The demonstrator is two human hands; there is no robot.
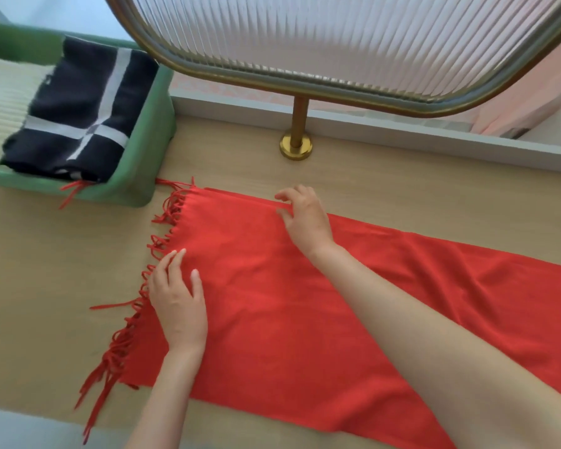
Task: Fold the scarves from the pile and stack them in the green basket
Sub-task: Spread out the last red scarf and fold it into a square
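Near edge, 6 o'clock: the red scarf lies spread on the counter, its near hem close to the counter's front edge. It runs from the fringe at 8 o'clock out of view at 3 o'clock.

- Risk: any pull toward the person may drag the near hem over the edge.
- Risk: the cloth is rumpled toward 3 o'clock, and a fold made now would lock those creases in.

Left hand, 8 o'clock: fingers spread, resting flat on the cloth just inside the fringe.

- Risk: the fringe strands are tangled and splayed, so they are likely to bunch inside a fold or poke out.

Right hand, centre: fingers bent, tips at the far hem. Whether they pinch the hem cannot be told.

- Risk: the two hands are not level, so a fold may come out skewed.

Far, 10 o'clock: the green basket holds a black scarf lying askew beside a cream scarf.

- Risk: red strands hang over the basket's near wall and may snag.
- Risk: an untidy stack may tip the next piece.

Far, 12 o'clock: a brass post and a ribbed screen stand apart from the work. No pile is in view.
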